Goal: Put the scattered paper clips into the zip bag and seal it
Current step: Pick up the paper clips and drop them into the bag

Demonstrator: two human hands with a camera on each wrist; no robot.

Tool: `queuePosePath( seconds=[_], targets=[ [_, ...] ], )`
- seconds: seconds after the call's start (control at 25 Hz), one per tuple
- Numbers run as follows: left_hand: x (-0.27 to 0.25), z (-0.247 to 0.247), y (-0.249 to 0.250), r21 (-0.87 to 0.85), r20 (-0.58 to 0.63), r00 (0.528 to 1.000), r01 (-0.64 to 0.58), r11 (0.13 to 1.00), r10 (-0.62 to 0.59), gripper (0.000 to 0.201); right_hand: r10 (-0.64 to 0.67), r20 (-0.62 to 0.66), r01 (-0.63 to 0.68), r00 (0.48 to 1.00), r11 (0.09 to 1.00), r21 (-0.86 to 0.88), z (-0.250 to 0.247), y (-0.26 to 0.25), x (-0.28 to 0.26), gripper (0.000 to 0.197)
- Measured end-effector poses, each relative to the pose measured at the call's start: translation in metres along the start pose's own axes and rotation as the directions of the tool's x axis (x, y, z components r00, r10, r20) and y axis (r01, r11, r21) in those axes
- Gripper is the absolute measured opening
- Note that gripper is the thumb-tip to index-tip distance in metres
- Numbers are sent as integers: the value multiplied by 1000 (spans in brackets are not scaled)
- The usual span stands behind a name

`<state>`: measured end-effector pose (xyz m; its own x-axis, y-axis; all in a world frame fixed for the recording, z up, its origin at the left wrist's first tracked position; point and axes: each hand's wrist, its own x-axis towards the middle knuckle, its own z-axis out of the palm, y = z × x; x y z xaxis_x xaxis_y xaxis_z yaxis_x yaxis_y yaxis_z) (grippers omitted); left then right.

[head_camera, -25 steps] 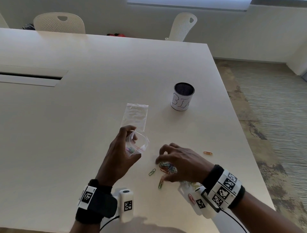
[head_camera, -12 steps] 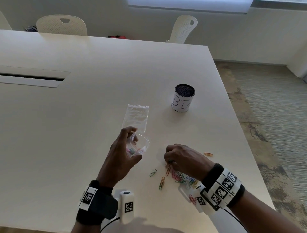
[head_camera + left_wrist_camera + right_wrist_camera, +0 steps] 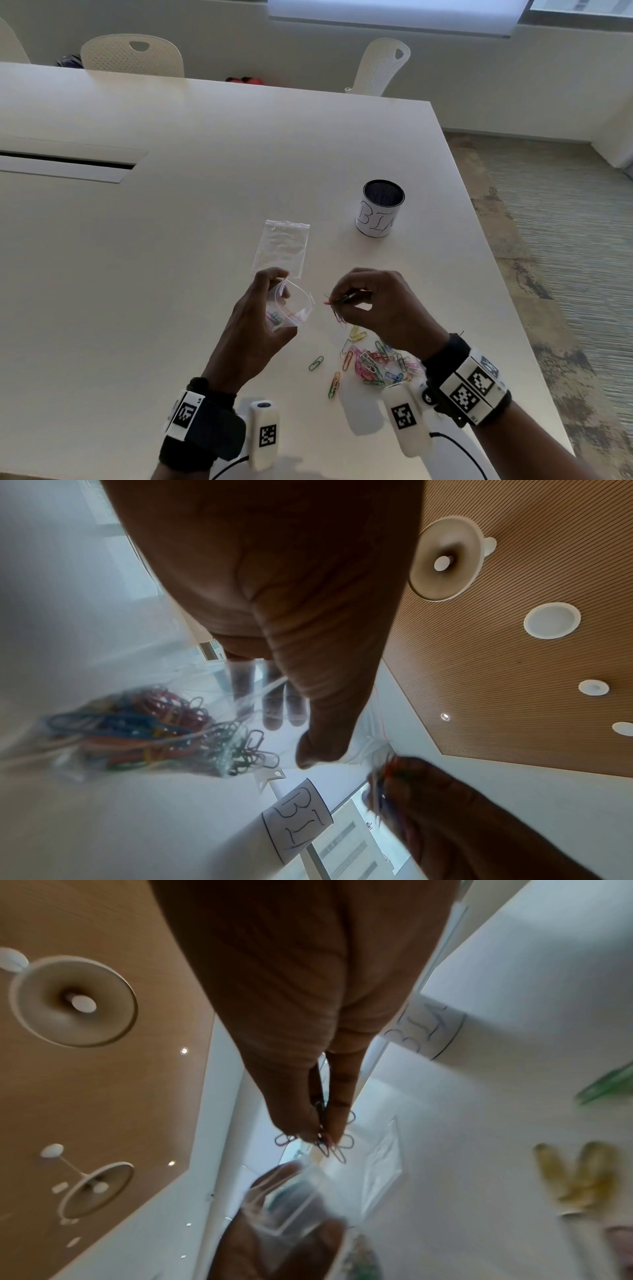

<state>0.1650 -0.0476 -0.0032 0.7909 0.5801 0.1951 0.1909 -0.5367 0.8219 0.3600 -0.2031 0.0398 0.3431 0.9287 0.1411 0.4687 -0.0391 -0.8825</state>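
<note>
From my remote seat, at about nine o'clock on the pale worktop (image 3: 171,240) I see a long recessed slot panel (image 3: 65,164). Nearer centre, my left hand (image 3: 253,329) is raised off the surface, thumb and fingers curled round a small clear plastic zip bag with a red seal line (image 3: 291,310); its mouth is held agape, facing three o'clock, and the left wrist view shows a tangle of blue, red and dark clips already inside (image 3: 143,731). Just past that hand at twelve o'clock, a second clear zip bag (image 3: 282,246) lies flat on the worktop. To the right, level with the open mouth and just apart from it, my right hand (image 3: 380,305) has thumb and fingertips pressed together on a small bunch of coloured wire paper clips (image 3: 337,303), their loops poking out below the fingertips (image 3: 334,1123) in the right wrist view. Under that hand, at five o'clock from the held bag, the loose heap of multicoloured paper clips (image 3: 376,363) lies scattered, with a green clip (image 3: 315,363) and an orange one (image 3: 335,383) stray at its left edge. At one o'clock stands a black mesh cup wrapped in white paper lettered "BIN" (image 3: 380,212), well apart from both hands.
</note>
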Motion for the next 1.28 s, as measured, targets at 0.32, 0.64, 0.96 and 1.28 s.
queuePosePath(
  seconds=[0.32, 0.64, 0.96, 1.28],
  targets=[
    [1, 1, 5, -24, 6, 1000, 10, 1000, -9, 74, -73, -25, 74, 997, 997, 6, 39, -29, 29, 14],
    [2, 1, 6, -50, 6, 1000, -1, 999, 2, 74, -114, 94, 134, 989, 963, -234, 46, -33, 32, 23],
    [1, 0, 3, -17, 12, 1000, 12, 1000, -12, 77, -155, 22, 155, 988, 944, -290, 30, -36, 26, 13],
    [-1, 1, 1, -26, 4, 1000, 5, 1000, -5, 77, 231, 91, -152, 969, 843, -517, -27, 9, -24, 38]
  ],
)
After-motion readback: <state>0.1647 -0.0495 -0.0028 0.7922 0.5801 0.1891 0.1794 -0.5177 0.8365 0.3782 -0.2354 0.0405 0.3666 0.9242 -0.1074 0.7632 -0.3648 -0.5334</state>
